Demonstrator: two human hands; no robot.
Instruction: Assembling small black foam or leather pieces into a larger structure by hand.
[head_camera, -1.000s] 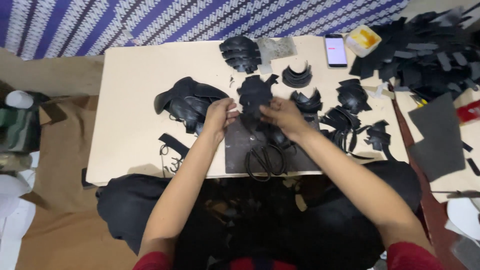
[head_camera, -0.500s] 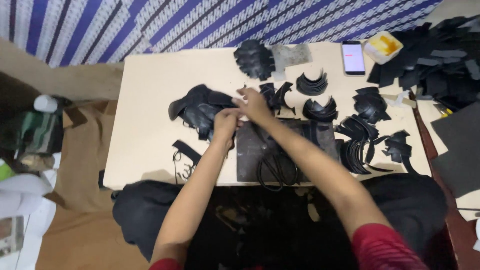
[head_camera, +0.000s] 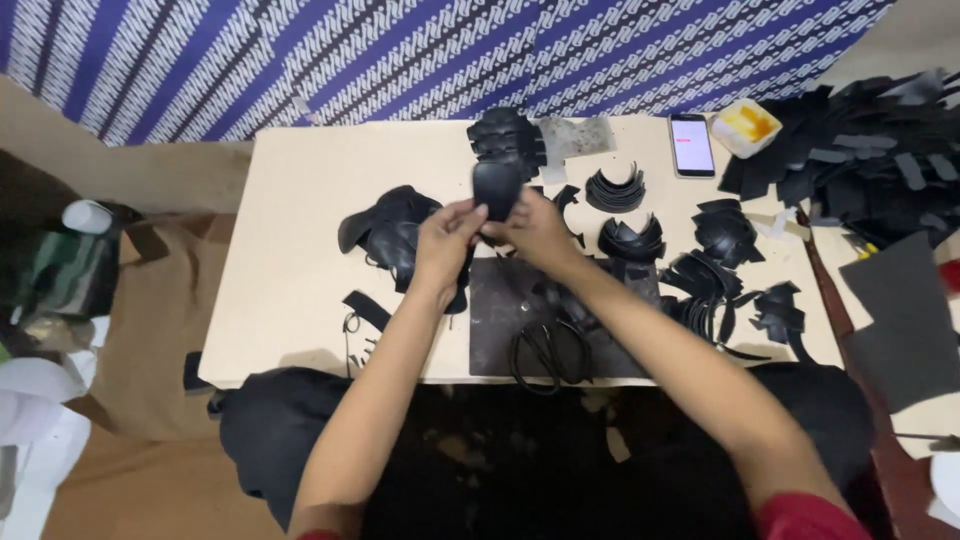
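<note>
Both hands are up over the middle of the pale table (head_camera: 300, 230), and between them sits a black cut piece (head_camera: 497, 188), raised just above the fingers. The left hand (head_camera: 445, 238) pinches its lower left edge; the right hand (head_camera: 537, 228) grips the lower right, fingers curled around it. The piece is flat, dark and rounded at the top, roughly tongue-shaped, though its bottom edge is hidden by the fingers, so the full outline is hard to call. Just below the hands lies a dark cutting mat (head_camera: 500, 320) with black scissors (head_camera: 548, 352) resting on it, and more curved black pieces (head_camera: 630, 240) sit just beside the right hand.
</note>
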